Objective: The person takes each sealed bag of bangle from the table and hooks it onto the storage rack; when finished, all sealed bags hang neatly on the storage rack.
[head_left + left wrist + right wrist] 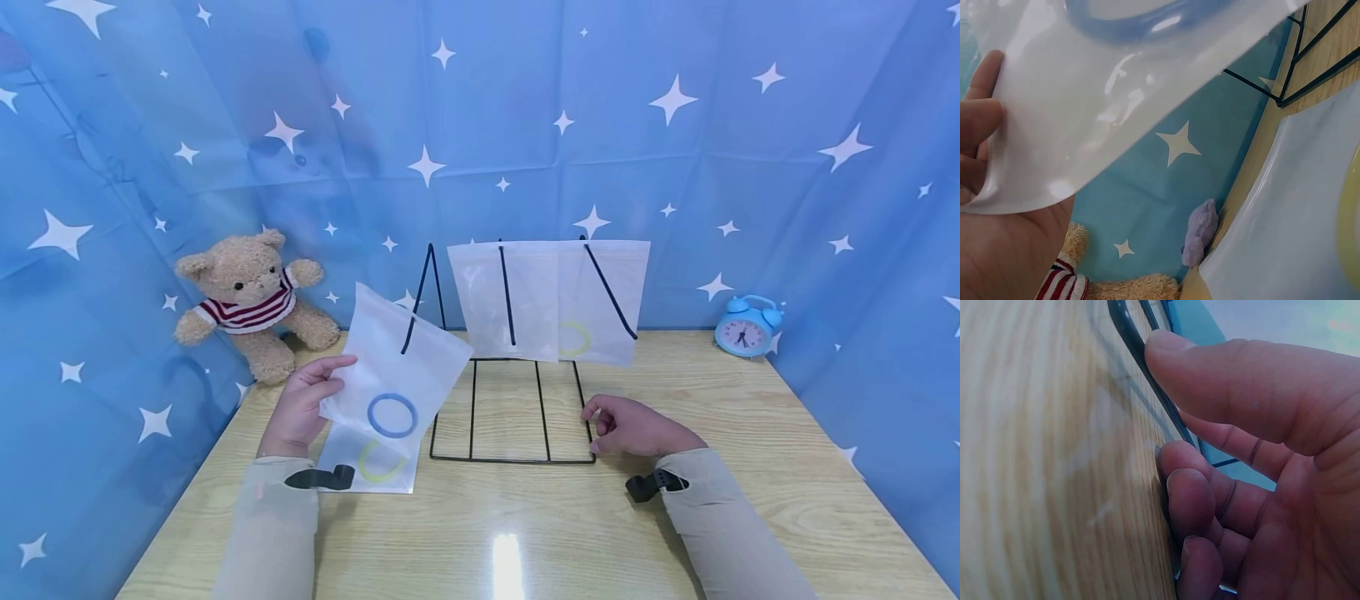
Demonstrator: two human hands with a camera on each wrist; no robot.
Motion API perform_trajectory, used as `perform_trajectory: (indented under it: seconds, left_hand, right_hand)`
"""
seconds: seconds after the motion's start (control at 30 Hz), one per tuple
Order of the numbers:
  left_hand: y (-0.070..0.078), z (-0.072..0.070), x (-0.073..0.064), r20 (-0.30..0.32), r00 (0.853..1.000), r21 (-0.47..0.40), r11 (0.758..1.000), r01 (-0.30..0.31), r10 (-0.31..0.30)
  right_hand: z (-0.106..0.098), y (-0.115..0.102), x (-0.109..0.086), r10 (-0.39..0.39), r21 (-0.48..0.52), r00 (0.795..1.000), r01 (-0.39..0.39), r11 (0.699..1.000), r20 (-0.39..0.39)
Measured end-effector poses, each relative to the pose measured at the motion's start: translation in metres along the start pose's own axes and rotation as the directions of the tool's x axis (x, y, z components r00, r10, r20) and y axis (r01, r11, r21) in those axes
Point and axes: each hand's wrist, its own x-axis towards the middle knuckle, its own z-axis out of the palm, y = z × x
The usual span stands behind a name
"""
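My left hand (303,404) pinches the left edge of a translucent plastic bag (397,358) with a blue ring (392,415) in it. The bag is tilted, and the left prong of a black wire rack (510,461) passes in front of its upper part; whether the prong goes through it I cannot tell. Below lies another bag (401,483) with a yellow ring (375,467), on the table. At the rack's right base bar, my right hand (633,425) grips the wire, thumb on top and fingers curled beneath. Two translucent bags hang from the middle and right prongs.
On the wooden table (750,517), a teddy bear (247,300) in a striped top sits at the back left. A blue alarm clock (746,325) stands at the back right. Blue star-patterned cloth surrounds the table. The left wrist view shows a small purple object (1200,232) against the cloth.
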Motion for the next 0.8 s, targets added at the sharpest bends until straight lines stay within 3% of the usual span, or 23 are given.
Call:
perform_trajectory:
  seconds: [0.33,0.47,0.6,0.8]
  left_hand:
    - [0.000,0.011,0.002,-0.171,0.985,0.050,0.998,0.030,-0.021]
    - [-0.002,0.014,0.003,-0.227,0.974,0.146,0.988,0.047,-0.013]
    - [-0.003,0.015,0.003,-0.236,0.972,0.297,0.952,0.080,-0.007]
    - [-0.003,0.016,0.005,-0.172,0.983,0.447,0.884,0.135,-0.063]
  right_hand:
    - [-0.001,0.002,0.001,0.009,-0.038,1.000,-0.009,0.999,-0.001]
    - [-0.001,0.003,0.002,0.011,-0.042,1.000,-0.010,0.999,0.001]
    - [-0.001,0.002,0.001,0.007,-0.030,1.000,-0.007,1.000,0.001]
    - [0.000,0.000,0.000,-0.001,-0.013,1.000,0.001,1.000,-0.001]
